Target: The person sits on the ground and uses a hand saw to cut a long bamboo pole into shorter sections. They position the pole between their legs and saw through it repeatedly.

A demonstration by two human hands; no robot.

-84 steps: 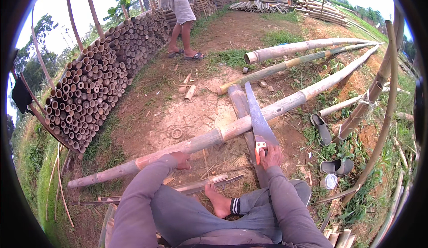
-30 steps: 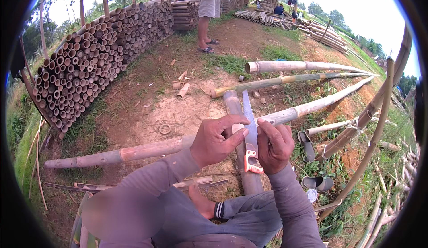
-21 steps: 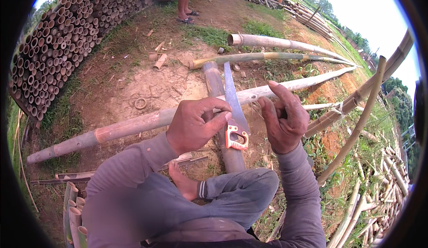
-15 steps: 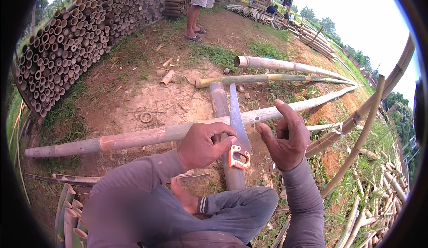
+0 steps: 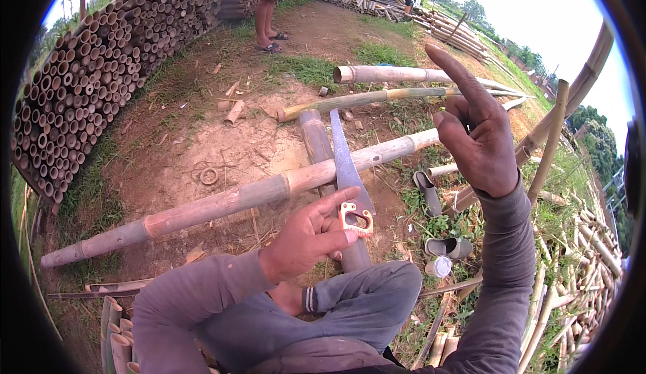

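Note:
A hand saw [image 5: 346, 155] rests across a long bamboo pole [image 5: 222, 204], its pale orange-edged handle toward me. Beneath that pole runs a thick bamboo piece [image 5: 315, 135], crosswise. My left hand [image 5: 303, 234] is beside the saw handle, index finger and thumb stretched apart, with nothing visible in it. Whether it touches the handle I cannot tell. Raised over the right end of the pole, my right hand [image 5: 481, 128] is empty, its index finger pointing up, thumb apart and the other fingers curled.
Two more poles [image 5: 393, 74] lie beyond. Stacked bamboo [image 5: 87, 91] lines the left; a person [image 5: 266, 14] stands at the back. Sandals [image 5: 449, 247] and a white-lidded cup [image 5: 439, 267] are at my right, near a slanting pole [image 5: 555, 132] and cut bamboo [image 5: 592, 293].
My right hand has risen and moved right, its index finger stretching out. My left hand has loosened from a near pinch into a pointing shape, slightly lower. The view has shifted.

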